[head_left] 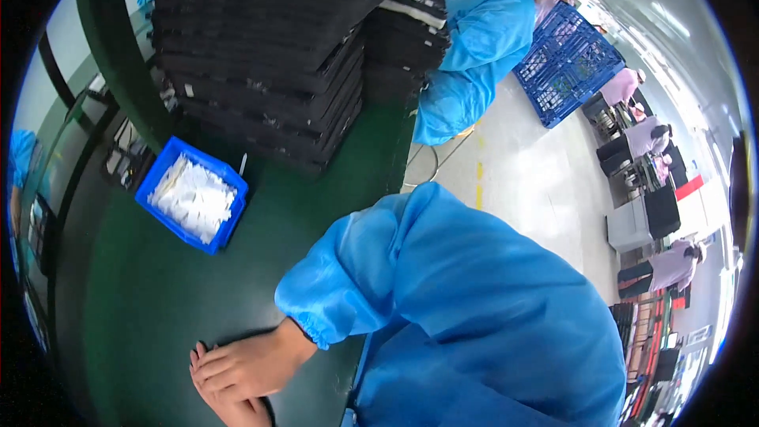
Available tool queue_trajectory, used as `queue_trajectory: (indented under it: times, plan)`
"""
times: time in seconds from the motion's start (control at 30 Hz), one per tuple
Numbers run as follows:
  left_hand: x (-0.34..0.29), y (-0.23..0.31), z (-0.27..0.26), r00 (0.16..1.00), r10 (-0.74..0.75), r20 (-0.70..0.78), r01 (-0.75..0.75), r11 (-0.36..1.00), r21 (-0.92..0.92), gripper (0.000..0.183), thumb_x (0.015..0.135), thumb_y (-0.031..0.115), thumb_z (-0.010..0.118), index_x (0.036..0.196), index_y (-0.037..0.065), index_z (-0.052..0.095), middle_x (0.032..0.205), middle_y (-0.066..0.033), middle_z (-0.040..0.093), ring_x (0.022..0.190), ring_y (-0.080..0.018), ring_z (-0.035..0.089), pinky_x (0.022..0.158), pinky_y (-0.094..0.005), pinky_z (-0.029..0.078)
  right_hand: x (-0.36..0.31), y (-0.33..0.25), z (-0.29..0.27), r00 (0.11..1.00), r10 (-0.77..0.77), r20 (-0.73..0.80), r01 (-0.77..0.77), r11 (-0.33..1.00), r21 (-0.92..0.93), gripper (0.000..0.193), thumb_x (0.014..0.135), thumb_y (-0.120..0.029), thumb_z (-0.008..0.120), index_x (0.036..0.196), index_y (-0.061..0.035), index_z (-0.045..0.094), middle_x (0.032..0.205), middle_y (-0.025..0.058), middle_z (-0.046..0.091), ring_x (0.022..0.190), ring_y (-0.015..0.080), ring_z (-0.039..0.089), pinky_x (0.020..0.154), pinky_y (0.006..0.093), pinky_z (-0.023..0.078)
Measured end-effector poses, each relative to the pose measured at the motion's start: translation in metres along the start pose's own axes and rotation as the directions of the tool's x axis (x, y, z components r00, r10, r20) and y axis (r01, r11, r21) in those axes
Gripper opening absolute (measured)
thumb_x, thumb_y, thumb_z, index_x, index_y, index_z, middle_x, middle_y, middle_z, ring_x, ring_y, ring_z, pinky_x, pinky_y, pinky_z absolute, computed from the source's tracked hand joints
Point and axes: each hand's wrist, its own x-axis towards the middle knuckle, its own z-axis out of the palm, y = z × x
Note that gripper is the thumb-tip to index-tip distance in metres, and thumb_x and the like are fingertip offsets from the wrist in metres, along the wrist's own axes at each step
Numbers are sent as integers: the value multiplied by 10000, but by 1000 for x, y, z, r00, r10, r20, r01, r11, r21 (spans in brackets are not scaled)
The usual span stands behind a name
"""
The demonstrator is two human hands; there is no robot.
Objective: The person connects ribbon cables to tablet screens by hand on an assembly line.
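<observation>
On the dark green table my right hand lies over my left hand, its fingers draped loosely across it. My left hand is largely covered; the fingertips that show past the right hand look stretched out. Neither hand appears to hold an object. A blue sleeve with a gathered cuff covers my right arm. Farther up the table from my hands, a blue plastic bin is filled with small white pieces whose kind I cannot make out.
Tall stacks of black trays occupy the far side of the table. A thin white item lies beside the bin. A person in blue works beyond, near blue plastic pallets. Several other people are at the right.
</observation>
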Motion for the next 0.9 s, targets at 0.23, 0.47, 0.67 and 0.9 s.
queue_trajectory:
  times: [0.23, 0.47, 0.67, 0.9]
  plan:
    - [13, 62, -38, 986, 157, 56, -163, 980, 117, 408, 888, 171, 559, 1219, -65, 530, 1306, -251, 523, 1233, -435, 449, 1058, -515, 338, 4, -18, -2, 984, 98, 149, -96, 995, -17, 229, 710, -189, 664, 853, -19, 603, 1038, 175, 575, 1062, 375, 518, 1004, 511, 345]
    - [4, 42, -19, 981, 185, 51, -191, 973, 129, 401, 885, 142, 559, 1243, -38, 533, 1371, -241, 485, 1271, -445, 424, 1070, -524, 330, -10, -15, -5, 994, 96, 46, -98, 995, 34, 200, 724, -175, 662, 856, -39, 598, 888, 132, 582, 938, 336, 543, 919, 466, 385]
    - [2, -7, 7, 968, 223, -113, -231, 971, -62, 459, 862, 171, 576, 1279, -14, 531, 1397, -225, 468, 1300, -420, 414, 1092, -511, 308, 10, -10, -14, 986, 118, 116, -133, 983, 128, 155, 771, -123, 626, 872, -16, 577, 912, 159, 559, 898, 337, 534, 867, 449, 410]
    - [6, 47, -28, 997, 59, 48, -63, 994, 93, 414, 818, 149, 598, 1207, 8, 581, 1381, -199, 500, 1314, -418, 404, 1098, -540, 295, 16, -29, -32, 934, 235, 269, -291, 938, 189, 358, 761, -122, 664, 1100, -18, 614, 1157, 160, 576, 1138, 346, 516, 1020, 465, 379]
